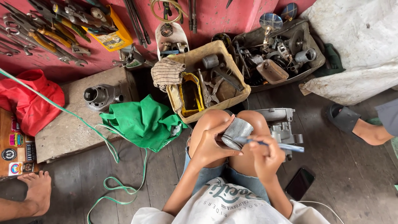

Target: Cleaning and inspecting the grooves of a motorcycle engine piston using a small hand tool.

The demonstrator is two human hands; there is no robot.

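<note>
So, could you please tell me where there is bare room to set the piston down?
Bare floorboards lie right of the phone, and the grey slab is bare before the cylinder. The wooden box and parts tray are crowded.

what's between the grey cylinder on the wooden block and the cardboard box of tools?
Head view: a crumpled green cloth bag lies between the grey cylinder and the cardboard box.

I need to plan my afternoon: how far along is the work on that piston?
Done: the grey piston is out and off any engine. In hand: left hand holds it over the knees while right hand works a blue-handled tool against it. Left: the cylinder and engine casing lie apart, unassembled.
</note>
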